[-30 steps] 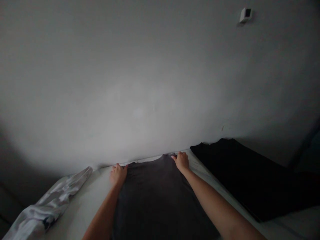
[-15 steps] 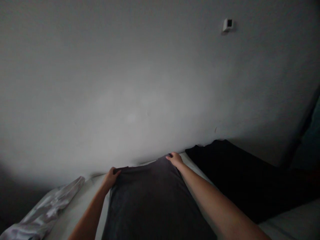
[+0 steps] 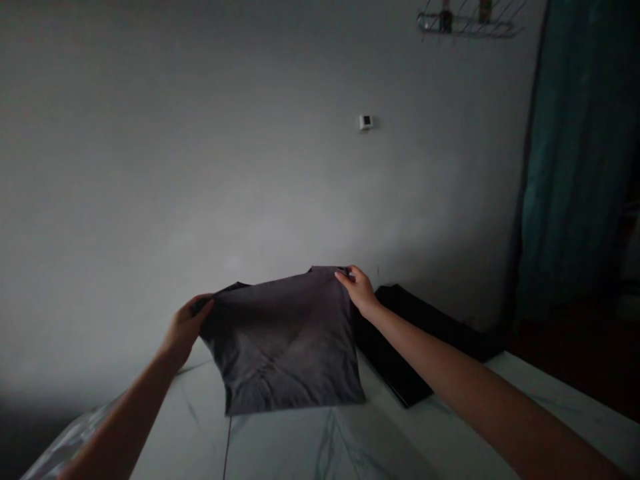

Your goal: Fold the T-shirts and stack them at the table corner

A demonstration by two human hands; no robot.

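A dark grey piece of cloth (image 3: 287,347), perhaps a garment, hangs stretched between my two hands in the head view. My left hand (image 3: 186,327) pinches its upper left corner between thumb and fingers. At the upper right corner, my right hand (image 3: 359,288) grips the fabric the same way. The top edge is raised, the right corner a little higher than the left. Creases run across the lower half, and the bottom edge hangs at or just above the marble-patterned surface (image 3: 280,443); I cannot tell whether it touches.
Black cloth (image 3: 390,360) lies on the surface to the right, partly behind my right forearm. Pale patterned fabric (image 3: 75,437) lies at the lower left. A wall (image 3: 225,167) stands behind, with a small white device (image 3: 365,122) and a wire rack (image 3: 470,27). A teal curtain (image 3: 575,173) hangs at right.
Both hands have lifted the grey cloth's top edge off the surface and spread farther apart. Its lower end has come into view. The camera view has turned to the right and up.
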